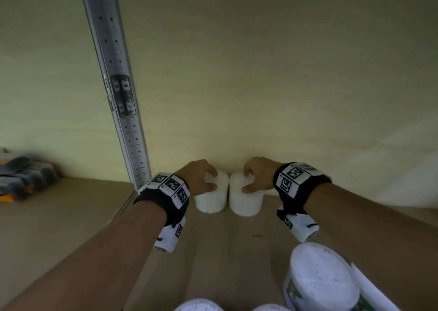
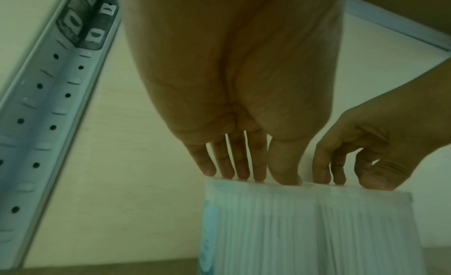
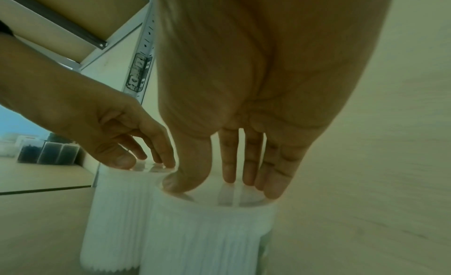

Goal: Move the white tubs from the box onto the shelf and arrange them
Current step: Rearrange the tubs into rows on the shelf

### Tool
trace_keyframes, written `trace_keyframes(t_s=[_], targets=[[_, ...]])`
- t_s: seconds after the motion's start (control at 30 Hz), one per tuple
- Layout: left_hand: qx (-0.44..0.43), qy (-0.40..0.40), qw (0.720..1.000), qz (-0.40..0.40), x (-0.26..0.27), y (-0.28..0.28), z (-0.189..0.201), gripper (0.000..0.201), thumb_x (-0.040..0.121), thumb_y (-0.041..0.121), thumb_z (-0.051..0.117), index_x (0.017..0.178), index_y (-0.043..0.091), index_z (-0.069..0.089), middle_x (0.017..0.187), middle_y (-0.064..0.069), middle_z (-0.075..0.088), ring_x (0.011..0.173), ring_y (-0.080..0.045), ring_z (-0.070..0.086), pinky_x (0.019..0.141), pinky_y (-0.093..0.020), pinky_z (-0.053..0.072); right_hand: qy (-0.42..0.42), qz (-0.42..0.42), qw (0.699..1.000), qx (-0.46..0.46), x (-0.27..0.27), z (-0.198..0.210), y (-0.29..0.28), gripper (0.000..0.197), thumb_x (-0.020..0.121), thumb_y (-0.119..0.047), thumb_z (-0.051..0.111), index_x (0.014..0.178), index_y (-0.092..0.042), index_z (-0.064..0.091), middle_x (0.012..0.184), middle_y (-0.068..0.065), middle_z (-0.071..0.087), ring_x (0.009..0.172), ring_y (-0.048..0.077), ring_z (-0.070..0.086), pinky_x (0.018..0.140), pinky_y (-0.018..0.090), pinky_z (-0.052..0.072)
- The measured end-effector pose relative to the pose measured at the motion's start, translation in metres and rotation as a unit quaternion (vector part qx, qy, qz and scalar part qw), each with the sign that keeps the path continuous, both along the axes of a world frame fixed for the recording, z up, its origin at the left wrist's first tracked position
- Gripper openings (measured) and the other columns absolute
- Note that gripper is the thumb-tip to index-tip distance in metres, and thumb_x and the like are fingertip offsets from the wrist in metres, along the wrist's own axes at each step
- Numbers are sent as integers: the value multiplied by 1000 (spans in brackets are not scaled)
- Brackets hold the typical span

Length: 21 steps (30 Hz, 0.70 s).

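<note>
Hands (image 1: 201, 176) (image 1: 257, 174) grip tubs (image 1: 211, 200) — side-by-side.

The two white tubs (image 1: 209, 200) (image 1: 245, 201) look like matt plastic, with fine ribs down their sides and smooth, slightly shiny tops. The shelf (image 1: 71, 215) under them looks like smooth, matt wood board. Left of the tubs, the post (image 1: 113, 85) is pale painted metal with punched holes. The wrist bands (image 1: 163, 201) look like black cloth with hard white plastic blocks.
</note>
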<state>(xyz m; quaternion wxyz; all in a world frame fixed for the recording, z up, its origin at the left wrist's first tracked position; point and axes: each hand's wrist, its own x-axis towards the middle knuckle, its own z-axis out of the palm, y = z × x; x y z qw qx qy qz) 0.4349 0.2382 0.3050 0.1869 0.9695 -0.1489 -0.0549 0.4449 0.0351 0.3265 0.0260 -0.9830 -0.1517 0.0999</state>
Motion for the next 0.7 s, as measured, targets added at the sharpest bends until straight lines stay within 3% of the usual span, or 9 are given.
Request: trace_keyframes(t_s=[0.53, 0.7], targets=[[-1, -27, 1000, 12, -1, -4, -8, 43, 90, 27, 62, 131, 15, 53, 135, -5, 48, 127, -22, 45, 104, -28, 34, -12, 15, 1000, -8, -3, -1, 4, 52, 87, -33, 66, 127, -3, 51, 133, 14, 48, 119, 28, 51, 95, 32, 43], [2, -25, 1000, 15, -1, -5, -7, 43, 90, 28, 62, 131, 15, 53, 136, -5, 48, 127, -22, 45, 104, -29, 35, 4, 27, 1000, -5, -5, 2, 1, 54, 86, -24, 69, 133, -8, 48, 140, 10, 44, 126, 26, 46, 103, 32, 41]])
